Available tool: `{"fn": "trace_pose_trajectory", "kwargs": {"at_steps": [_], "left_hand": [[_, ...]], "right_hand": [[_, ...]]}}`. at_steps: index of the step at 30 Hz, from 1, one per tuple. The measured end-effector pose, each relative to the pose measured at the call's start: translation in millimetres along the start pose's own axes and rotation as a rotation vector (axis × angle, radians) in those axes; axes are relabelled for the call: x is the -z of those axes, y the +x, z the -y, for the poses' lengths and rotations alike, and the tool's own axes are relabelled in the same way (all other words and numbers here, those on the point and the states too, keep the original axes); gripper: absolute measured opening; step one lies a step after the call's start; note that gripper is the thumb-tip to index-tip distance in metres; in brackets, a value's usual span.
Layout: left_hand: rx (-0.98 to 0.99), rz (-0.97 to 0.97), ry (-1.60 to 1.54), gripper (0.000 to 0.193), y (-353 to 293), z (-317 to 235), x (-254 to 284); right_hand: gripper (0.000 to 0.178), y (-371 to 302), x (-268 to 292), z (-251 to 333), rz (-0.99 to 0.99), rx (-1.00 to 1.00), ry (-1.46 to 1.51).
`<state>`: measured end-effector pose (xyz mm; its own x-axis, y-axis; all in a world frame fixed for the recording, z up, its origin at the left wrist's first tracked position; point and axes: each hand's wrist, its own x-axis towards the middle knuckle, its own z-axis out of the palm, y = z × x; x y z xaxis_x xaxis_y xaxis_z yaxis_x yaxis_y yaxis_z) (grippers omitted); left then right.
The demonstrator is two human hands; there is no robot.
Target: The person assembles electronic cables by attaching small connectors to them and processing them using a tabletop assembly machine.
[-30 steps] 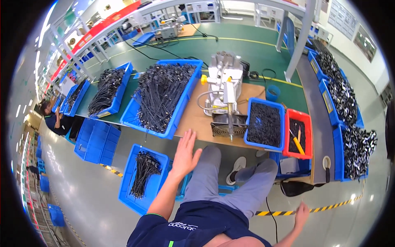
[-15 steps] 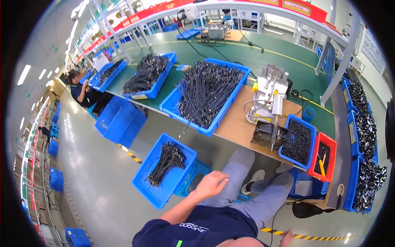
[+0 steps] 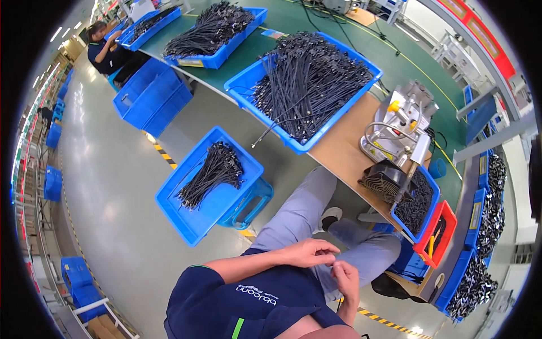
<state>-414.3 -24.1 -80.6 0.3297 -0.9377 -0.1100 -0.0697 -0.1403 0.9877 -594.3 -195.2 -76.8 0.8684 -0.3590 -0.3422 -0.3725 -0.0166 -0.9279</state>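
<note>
My left hand (image 3: pixel 310 252) is held over my lap, its fingers loosely bent and a little apart, with nothing seen in it. Close beside its fingertips is my right hand (image 3: pixel 345 278), fingers curled in and no object showing. Left of my legs, a blue tray (image 3: pixel 169 195) rests on a blue stool (image 3: pixel 248 206) and holds a bundle of black cables (image 3: pixel 212 172). On the bench, a larger blue bin (image 3: pixel 240 85) is heaped with black cables (image 3: pixel 310 79); one cable end hangs over its front edge.
A metal bench machine (image 3: pixel 398 127) with a black fan (image 3: pixel 384 181) stands right of the bin. Beyond are a blue bin of small black parts (image 3: pixel 415 209), a red bin (image 3: pixel 443 229) and bins of shiny parts (image 3: pixel 474 288). A co-worker (image 3: pixel 104 51) sits far left.
My right hand has come up from the lower right to meet my left, which has moved slightly right. The view has shifted, so the bench appears higher and tilted.
</note>
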Motion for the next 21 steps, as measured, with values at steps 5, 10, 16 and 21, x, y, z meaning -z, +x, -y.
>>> {"fn": "trace_pose_trajectory", "kwargs": {"at_steps": [5, 10, 16, 21], "left_hand": [[-0.014, 0.050, -0.160, 0.029, 7.9, 6.8, 8.7], [0.008, 0.020, -0.065, 0.022, 13.9, 4.6, 15.1], [0.190, -0.111, -0.449, 0.018, 24.1, 24.5, 6.0], [0.219, -0.448, -0.458, 0.014, 17.7, 2.7, 36.7]], "right_hand": [[0.025, 15.1, -8.2, 3.9, 0.141, 0.061, -0.118], [0.023, 21.7, -14.5, 13.0, 0.116, 0.069, -0.122], [0.025, 31.7, -16.0, 22.5, 0.062, 0.030, -0.091], [0.023, 41.0, -4.8, 27.0, 0.136, 0.063, -0.138]]}}
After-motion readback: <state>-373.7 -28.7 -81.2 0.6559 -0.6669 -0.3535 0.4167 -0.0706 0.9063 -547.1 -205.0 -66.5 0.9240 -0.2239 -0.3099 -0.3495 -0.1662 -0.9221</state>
